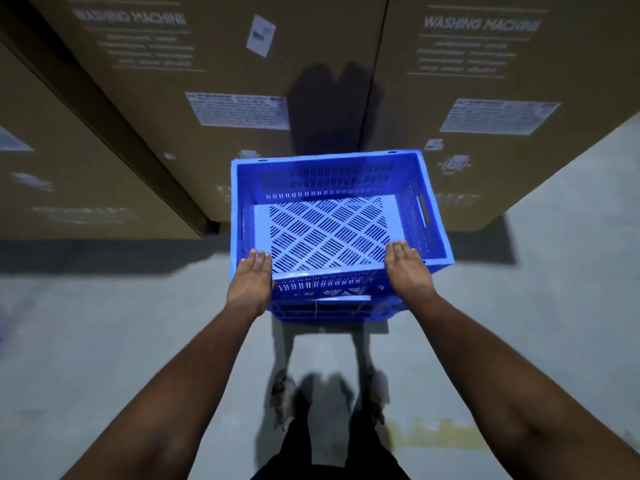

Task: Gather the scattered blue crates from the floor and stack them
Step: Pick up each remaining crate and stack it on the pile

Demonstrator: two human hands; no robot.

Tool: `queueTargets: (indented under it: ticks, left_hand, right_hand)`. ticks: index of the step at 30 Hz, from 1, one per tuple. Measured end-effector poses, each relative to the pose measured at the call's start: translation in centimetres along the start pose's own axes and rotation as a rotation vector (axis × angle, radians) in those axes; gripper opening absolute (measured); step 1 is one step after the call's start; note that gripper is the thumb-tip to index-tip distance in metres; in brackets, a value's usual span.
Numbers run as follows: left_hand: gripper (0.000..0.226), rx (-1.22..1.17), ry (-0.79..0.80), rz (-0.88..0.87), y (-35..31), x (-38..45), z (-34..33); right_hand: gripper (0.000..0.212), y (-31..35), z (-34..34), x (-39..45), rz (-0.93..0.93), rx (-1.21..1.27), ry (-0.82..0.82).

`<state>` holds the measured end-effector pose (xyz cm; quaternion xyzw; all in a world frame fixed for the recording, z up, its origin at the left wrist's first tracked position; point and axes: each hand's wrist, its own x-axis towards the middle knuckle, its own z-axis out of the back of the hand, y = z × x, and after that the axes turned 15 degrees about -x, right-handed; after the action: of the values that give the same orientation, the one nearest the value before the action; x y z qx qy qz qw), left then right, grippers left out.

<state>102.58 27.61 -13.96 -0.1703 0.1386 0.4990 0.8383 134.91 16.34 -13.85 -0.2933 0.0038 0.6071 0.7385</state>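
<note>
My left hand (250, 282) lies flat against the near left corner of the blue perforated plastic crate (332, 188), fingers straight and pressed along its rim, palm on the outer wall. My right hand (408, 271) does the same at the near right corner, fingers straight and together, reaching over the rim. Neither hand curls round anything; the crate sits between my two flat palms, upright and open-topped, its slotted diamond-patterned floor showing. Whether its base touches the grey concrete floor (104, 323) or hangs just above it I cannot tell; more blue ribbing shows under its near wall, perhaps a second crate, too blurred to be sure.

The far rim of the crate stands near the tall brown cardboard boxes (166, 140), which wall off everything ahead. Open floor lies to my left, to my right and behind the crate toward my feet (284, 393).

Both front boxes carry the white words "WASHING MACHINE" near the top; the smaller lines under them and the white shipping labels (239, 110) are too blurred to read. A small white sticker (260, 35) sits tilted higher on the left box. A faint yellow mark (433, 431) stains the floor by my right foot.
</note>
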Motion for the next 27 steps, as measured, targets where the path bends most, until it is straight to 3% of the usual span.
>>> queueTargets:
  ticks: [10,15,21,27]
  left_hand:
    - [0.073,0.028,-0.023,0.002,0.5,1.5,0.8]
    - [0.066,-0.069,-0.027,0.021,-1.5,-0.1,-0.6]
    - [0.08,-0.068,-0.036,-0.018,0.0,0.7,0.3]
    - [0.072,-0.082,-0.039,0.011,-1.2,-0.2,0.1]
  right_hand:
    - [0.054,1.0,0.2,-1.3,0.007,-0.047,0.012]
    - [0.053,-1.0,0.4,1.2,-0.022,-0.101,-0.003]
    - [0.054,0.5,-0.7,-1.1,-0.023,-0.056,-0.011]
    - [0.056,0.1,-1.4,-1.4,-0.045,-0.083,-0.043]
